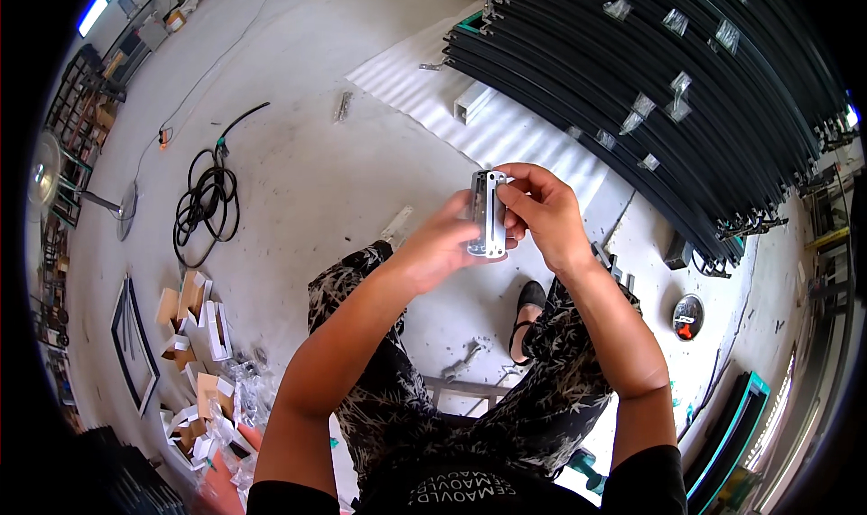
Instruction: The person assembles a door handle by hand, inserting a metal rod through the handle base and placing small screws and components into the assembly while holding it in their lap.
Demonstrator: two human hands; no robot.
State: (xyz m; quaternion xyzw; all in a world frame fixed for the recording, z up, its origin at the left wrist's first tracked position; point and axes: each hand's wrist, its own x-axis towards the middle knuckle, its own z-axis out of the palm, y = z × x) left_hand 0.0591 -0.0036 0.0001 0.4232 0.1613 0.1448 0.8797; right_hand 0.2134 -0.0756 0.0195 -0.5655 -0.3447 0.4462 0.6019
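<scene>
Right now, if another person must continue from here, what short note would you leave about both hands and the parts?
Left hand: holds the small metal bracket from below and behind.
Right hand: fingers pinch the bracket's upper right edge.
The bracket is held upright in front of the body, above the knees; both hands are on it.
Other parts: open small boxes and plastic bags lie on the floor at lower left; black frames are stacked at upper right, some loose metal pieces by the foot.
Done: one bracket is taken in hand.
Left: it is not fitted to any frame yet.
</scene>
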